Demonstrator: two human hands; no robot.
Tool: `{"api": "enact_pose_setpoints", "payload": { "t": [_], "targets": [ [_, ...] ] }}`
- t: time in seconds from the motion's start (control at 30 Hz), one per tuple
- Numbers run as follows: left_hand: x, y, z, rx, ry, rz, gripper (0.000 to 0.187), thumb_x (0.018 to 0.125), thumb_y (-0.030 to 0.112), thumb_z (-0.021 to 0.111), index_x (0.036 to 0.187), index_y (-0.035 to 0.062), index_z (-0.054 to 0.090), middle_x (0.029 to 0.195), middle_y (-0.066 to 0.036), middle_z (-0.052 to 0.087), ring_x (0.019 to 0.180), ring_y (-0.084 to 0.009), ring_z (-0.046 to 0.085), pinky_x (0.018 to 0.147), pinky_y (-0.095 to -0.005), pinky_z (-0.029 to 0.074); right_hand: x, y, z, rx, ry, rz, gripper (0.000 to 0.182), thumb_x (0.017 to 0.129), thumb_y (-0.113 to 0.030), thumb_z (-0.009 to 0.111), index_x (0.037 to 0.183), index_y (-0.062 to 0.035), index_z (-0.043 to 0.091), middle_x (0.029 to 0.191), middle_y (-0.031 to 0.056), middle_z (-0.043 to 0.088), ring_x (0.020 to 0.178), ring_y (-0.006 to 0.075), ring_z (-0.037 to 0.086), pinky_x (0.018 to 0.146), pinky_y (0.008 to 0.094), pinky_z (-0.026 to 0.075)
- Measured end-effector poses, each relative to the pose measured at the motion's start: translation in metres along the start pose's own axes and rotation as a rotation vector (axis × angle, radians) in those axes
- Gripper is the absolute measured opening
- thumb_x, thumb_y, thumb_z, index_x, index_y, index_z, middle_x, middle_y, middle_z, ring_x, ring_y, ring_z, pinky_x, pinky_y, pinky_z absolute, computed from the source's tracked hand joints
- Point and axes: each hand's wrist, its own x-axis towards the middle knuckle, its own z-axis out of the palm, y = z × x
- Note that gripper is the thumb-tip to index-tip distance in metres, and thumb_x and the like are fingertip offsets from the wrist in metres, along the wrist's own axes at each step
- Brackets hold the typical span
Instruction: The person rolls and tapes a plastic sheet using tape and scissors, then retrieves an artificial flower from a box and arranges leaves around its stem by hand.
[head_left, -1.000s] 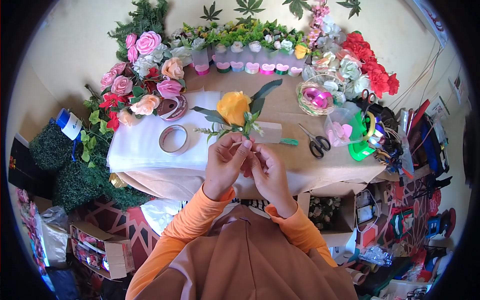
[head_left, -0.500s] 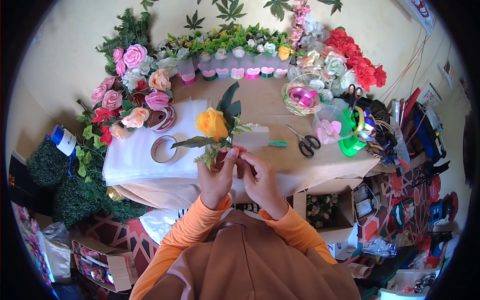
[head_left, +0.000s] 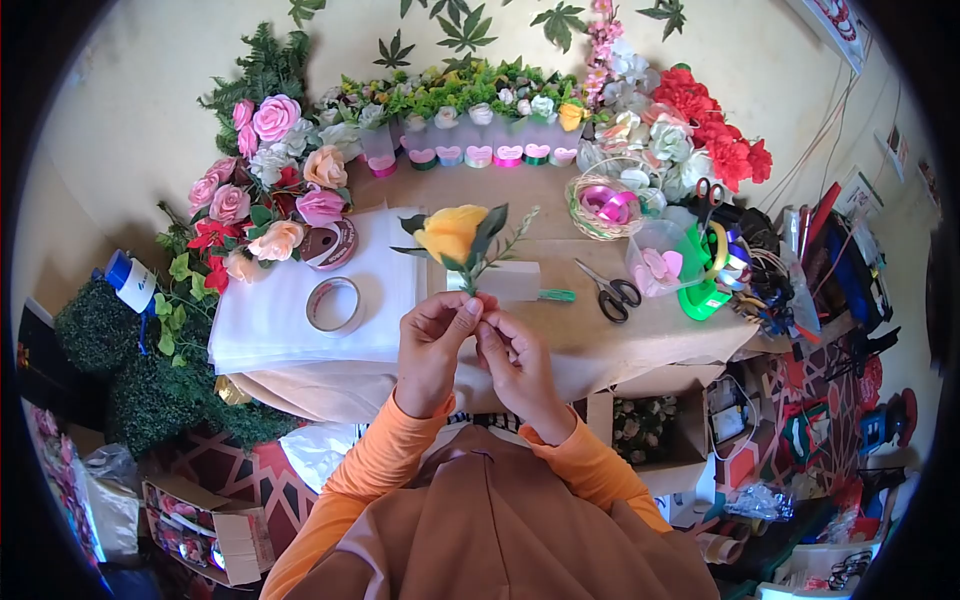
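A yellow artificial rose (head_left: 452,233) with dark green leaves and a thin sprig of small leaves stands upright above my hands. My left hand (head_left: 436,340) pinches its stem between thumb and fingers just below the leaves. Close against it, my right hand (head_left: 514,358) is closed, thumb and fingertips meeting at the lower stem; the stem's end is hidden by the fingers. Behind the flower lie a small white card (head_left: 510,281) and a green clip-like piece (head_left: 557,295). Scissors (head_left: 612,293) with black handles rest to the right of my hands.
A tape roll (head_left: 334,305) sits on white translucent sheets (head_left: 260,325) at left. Along the back stand several small flower pots (head_left: 478,140) with heart labels. A wicker basket (head_left: 603,208) with pink ribbon, a clear tub (head_left: 658,258) and a green tape dispenser (head_left: 704,296) are at right.
The rose has turned in my fingers; its bloom now faces up and sideways, and the leaves and sprig have swung round it. Both hands stay together at the stem.
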Motion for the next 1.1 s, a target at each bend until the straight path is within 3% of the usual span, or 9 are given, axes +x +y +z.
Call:
{"api": "enact_pose_setpoints", "payload": {
  "t": [0.13,0.2,0.3,0.67,1.1],
  "targets": [
    [0.0,0.007,0.001,-0.074,-0.029,-0.096,0.013,0.089,0.008,0.053,0.094,-0.0026,0.058,0.094,-0.01,0.063,0.078,-0.0139,0.059,0.066,-0.0255,0.05,0.001,-0.005,0.002,0.047,-0.015,-0.013,0.019,0.094,-0.019,0.045,0.093,-0.0024,0.055,0.066,-0.0052,0.043,0.059,0.002,0.039,0.052,0.0169,0.031],
    [0.001,0.008,0.0,-0.155,-0.121,-0.122,0.012,0.089,0.008,0.052,0.093,-0.0016,0.058,0.1,-0.011,0.062,0.087,-0.0152,0.06,0.077,-0.0269,0.048,0.0,-0.008,0.003,0.037,-0.004,-0.019,0.018,0.093,-0.016,0.046,0.092,-0.0003,0.054,0.068,-0.0042,0.045,0.062,0.0025,0.039,0.053,0.018,0.032],
    [-0.001,0.004,-0.001,-0.15,-0.086,-0.057,0.011,0.089,0.007,0.052,0.091,-0.002,0.058,0.1,-0.012,0.062,0.09,-0.016,0.06,0.08,-0.0265,0.047,-0.001,-0.007,0.003,0.029,0.028,0.0,0.015,0.092,-0.011,0.046,0.091,0.0018,0.054,0.071,-0.0037,0.046,0.064,0.0026,0.04,0.053,0.0185,0.033],
    [-0.005,0.001,0.0,0.013,-0.033,0.063,0.013,0.088,0.004,0.051,0.093,-0.006,0.059,0.09,-0.012,0.065,0.083,-0.0139,0.061,0.074,-0.0251,0.049,-0.002,-0.002,0.003,0.119,0.051,0.023,0.012,0.09,-0.007,0.051,0.093,0.0027,0.058,0.072,-0.0069,0.047,0.063,-0.0006,0.038,0.051,0.0156,0.029],
    [-0.006,-0.006,-0.001,0.07,0.002,0.138,0.014,0.088,0.001,0.051,0.096,-0.0058,0.06,0.087,-0.011,0.065,0.078,-0.0134,0.06,0.071,-0.0252,0.05,0.0,0.005,0.005,0.18,0.051,0.115,0.014,0.09,-0.008,0.05,0.079,0.0014,0.054,0.064,-0.007,0.042,0.058,0.0003,0.034,0.047,0.0178,0.026]
  ]
}}
